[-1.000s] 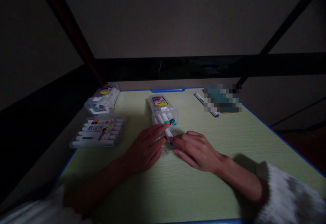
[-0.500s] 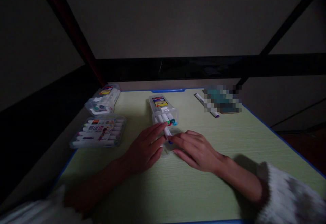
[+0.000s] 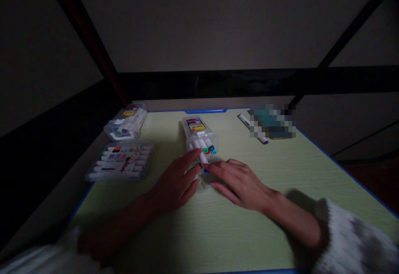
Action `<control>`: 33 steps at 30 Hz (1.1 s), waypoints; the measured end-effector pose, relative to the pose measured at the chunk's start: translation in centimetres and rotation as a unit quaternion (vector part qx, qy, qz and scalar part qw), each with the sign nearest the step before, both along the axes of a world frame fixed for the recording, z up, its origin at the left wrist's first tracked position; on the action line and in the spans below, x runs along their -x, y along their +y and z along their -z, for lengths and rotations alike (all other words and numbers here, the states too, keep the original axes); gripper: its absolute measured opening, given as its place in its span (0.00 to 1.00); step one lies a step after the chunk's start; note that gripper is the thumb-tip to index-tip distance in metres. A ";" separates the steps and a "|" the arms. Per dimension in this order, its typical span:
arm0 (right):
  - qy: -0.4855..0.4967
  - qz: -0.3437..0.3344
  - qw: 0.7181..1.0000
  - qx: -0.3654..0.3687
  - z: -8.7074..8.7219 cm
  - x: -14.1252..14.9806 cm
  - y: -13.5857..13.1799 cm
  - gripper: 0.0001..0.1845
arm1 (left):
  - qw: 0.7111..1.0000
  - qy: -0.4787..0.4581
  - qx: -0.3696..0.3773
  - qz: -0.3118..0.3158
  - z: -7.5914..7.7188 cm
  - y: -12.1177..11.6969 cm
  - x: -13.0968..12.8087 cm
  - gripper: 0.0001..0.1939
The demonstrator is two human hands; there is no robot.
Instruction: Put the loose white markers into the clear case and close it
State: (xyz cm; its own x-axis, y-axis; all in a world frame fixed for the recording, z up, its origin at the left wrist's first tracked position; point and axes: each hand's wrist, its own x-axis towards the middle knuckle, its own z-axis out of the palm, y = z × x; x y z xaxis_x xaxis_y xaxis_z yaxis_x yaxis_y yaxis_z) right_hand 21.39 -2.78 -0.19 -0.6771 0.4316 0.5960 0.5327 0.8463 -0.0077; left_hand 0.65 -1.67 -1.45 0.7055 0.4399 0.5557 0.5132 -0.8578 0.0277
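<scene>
White marker pen with blue cap (image 3: 203, 159), between two bare hands at the mouth of a clear plastic marker case (image 3: 207, 130).
Marker's far end meets the case's mouth, blue cap toward the person; depth of entry cannot be told. Left hand (image 3: 179, 180): fingers spread, index tip against the barrel, apparently to keep it in line. Right hand (image 3: 240, 182): fingertips at the cap, seemingly for control from the near end, thumb apart; whether they grip cannot be told. Case lies flat, its open transparent lid (image 3: 204, 188) toward the person, likely for easy reach. Flat clear box of white markers (image 3: 120, 161) lies left, presumably out of the way, on pale green wood-grain tabletop (image 3: 264, 236).
</scene>
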 end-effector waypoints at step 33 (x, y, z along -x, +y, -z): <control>0.046 0.005 0.995 0.086 0.2 0.1 -0.1 0.14 | 0.995 -0.070 0.073 0.008 0.6 0.1 0.2 0.21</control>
